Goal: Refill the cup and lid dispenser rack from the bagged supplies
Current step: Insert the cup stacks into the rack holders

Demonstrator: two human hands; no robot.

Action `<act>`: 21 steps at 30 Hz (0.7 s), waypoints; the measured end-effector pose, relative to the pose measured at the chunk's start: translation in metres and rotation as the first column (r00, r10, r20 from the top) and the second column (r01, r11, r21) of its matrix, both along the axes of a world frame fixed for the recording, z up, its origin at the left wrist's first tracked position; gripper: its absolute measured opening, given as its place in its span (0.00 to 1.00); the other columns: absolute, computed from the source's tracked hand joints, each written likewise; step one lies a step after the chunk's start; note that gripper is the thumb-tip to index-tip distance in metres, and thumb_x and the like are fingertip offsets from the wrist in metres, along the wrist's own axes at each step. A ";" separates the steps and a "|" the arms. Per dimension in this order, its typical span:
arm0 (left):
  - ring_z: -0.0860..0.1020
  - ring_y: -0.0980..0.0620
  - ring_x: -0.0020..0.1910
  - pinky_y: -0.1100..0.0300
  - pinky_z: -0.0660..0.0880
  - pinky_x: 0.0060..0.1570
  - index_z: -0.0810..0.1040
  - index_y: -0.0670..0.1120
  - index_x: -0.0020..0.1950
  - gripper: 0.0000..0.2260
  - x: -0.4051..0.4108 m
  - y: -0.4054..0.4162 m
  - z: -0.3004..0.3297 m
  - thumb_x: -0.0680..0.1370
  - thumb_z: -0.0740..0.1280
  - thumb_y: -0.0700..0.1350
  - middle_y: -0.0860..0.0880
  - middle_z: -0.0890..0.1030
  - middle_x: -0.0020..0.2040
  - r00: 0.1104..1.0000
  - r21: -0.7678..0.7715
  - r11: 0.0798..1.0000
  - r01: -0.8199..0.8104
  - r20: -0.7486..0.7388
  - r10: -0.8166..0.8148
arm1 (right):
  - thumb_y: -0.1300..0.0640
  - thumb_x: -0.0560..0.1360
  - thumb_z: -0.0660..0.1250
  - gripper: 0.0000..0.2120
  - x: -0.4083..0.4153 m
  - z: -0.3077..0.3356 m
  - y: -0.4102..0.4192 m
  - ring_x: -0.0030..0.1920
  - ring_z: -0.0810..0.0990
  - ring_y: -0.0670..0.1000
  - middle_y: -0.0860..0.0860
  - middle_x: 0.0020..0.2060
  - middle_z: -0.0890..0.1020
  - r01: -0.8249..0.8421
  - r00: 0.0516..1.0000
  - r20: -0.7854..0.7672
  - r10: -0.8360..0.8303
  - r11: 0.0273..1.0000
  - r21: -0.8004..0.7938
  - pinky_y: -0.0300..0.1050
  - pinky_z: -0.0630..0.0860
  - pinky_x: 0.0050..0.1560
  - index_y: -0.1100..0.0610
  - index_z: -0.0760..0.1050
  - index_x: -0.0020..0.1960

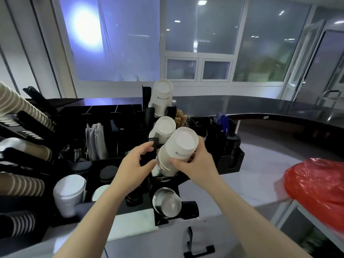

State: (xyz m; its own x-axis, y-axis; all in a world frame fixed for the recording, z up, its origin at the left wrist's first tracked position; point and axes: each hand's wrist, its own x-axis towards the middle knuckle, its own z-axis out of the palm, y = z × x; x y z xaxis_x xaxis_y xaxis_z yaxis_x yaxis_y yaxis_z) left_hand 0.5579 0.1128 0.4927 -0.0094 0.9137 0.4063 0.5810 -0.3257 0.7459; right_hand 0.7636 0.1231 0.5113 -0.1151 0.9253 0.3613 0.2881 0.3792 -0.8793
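Currently right hand (195,164) grips white cup stack (176,151), half-seated in rack slot (167,178); left hand (135,164) loose, bracing — tilted stack could jam or topple.

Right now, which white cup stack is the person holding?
The nearest, lowest white cup stack, third in the black rack; the right hand grips it. Two stacks behind stand untouched.
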 end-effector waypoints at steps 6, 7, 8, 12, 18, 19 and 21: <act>0.72 0.64 0.62 0.61 0.67 0.61 0.70 0.58 0.68 0.22 -0.008 -0.002 -0.003 0.76 0.68 0.44 0.60 0.78 0.59 0.998 -0.041 0.999 -0.026 0.049 0.028 | 0.47 0.61 0.79 0.38 -0.011 -0.021 0.014 0.54 0.75 0.43 0.39 0.53 0.76 0.000 0.972 0.236 0.001 1.000 -0.006 0.36 0.71 0.49 0.43 0.63 0.64; 0.72 0.64 0.61 0.62 0.67 0.61 0.70 0.58 0.68 0.22 -0.010 -0.002 -0.003 0.76 0.67 0.43 0.59 0.78 0.59 0.998 -0.047 0.998 -0.030 0.055 0.033 | 0.47 0.61 0.79 0.38 -0.012 -0.025 0.017 0.58 0.74 0.46 0.42 0.56 0.76 0.008 0.961 0.276 -0.007 1.000 -0.003 0.41 0.73 0.53 0.45 0.64 0.65; 0.72 0.65 0.61 0.62 0.67 0.61 0.70 0.57 0.68 0.22 -0.011 -0.002 -0.004 0.76 0.67 0.43 0.59 0.78 0.59 0.998 -0.049 0.998 -0.037 0.057 0.040 | 0.48 0.61 0.79 0.39 -0.013 -0.028 0.019 0.61 0.73 0.48 0.44 0.59 0.75 0.018 0.951 0.310 -0.013 1.000 -0.011 0.45 0.73 0.57 0.46 0.64 0.66; 0.72 0.68 0.59 0.66 0.67 0.59 0.71 0.59 0.66 0.22 -0.016 -0.003 -0.005 0.76 0.67 0.42 0.62 0.78 0.56 0.996 -0.035 0.998 -0.057 0.072 0.060 | 0.44 0.59 0.78 0.46 -0.010 -0.034 0.018 0.68 0.65 0.48 0.46 0.68 0.67 0.017 0.928 0.374 -0.013 1.000 -0.006 0.49 0.66 0.67 0.45 0.60 0.72; 0.74 0.69 0.57 0.63 0.70 0.60 0.73 0.55 0.66 0.20 -0.014 -0.001 0.000 0.76 0.67 0.40 0.61 0.79 0.55 0.990 -0.038 0.996 -0.077 0.113 0.081 | 0.54 0.75 0.67 0.21 -0.005 -0.029 0.018 0.63 0.70 0.49 0.45 0.62 0.74 -0.017 0.944 0.327 -0.052 0.978 0.206 0.45 0.67 0.64 0.48 0.72 0.67; 0.74 0.69 0.56 0.62 0.70 0.60 0.73 0.55 0.66 0.20 -0.013 -0.001 0.002 0.76 0.67 0.40 0.61 0.79 0.55 0.991 -0.032 0.997 -0.075 0.112 0.078 | 0.55 0.76 0.66 0.19 -0.007 -0.026 0.020 0.62 0.71 0.50 0.45 0.60 0.74 -0.011 0.935 0.349 -0.061 0.980 0.201 0.45 0.68 0.62 0.47 0.72 0.66; 0.74 0.70 0.55 0.61 0.71 0.61 0.74 0.56 0.64 0.19 -0.011 -0.002 0.006 0.76 0.66 0.40 0.62 0.79 0.55 0.991 -0.018 0.997 -0.071 0.116 0.073 | 0.55 0.74 0.66 0.17 -0.008 -0.021 0.024 0.59 0.71 0.50 0.45 0.56 0.75 -0.012 0.922 0.382 -0.058 0.984 0.177 0.46 0.70 0.58 0.46 0.73 0.62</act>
State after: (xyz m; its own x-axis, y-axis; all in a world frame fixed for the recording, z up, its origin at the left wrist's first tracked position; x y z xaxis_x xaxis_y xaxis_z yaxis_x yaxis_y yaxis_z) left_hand 0.5465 0.1109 0.4984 -0.1221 0.9145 0.3857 0.5116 -0.2750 0.8140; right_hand 0.7554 0.1467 0.4903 -0.2569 0.8564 0.4478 0.6011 0.5044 -0.6199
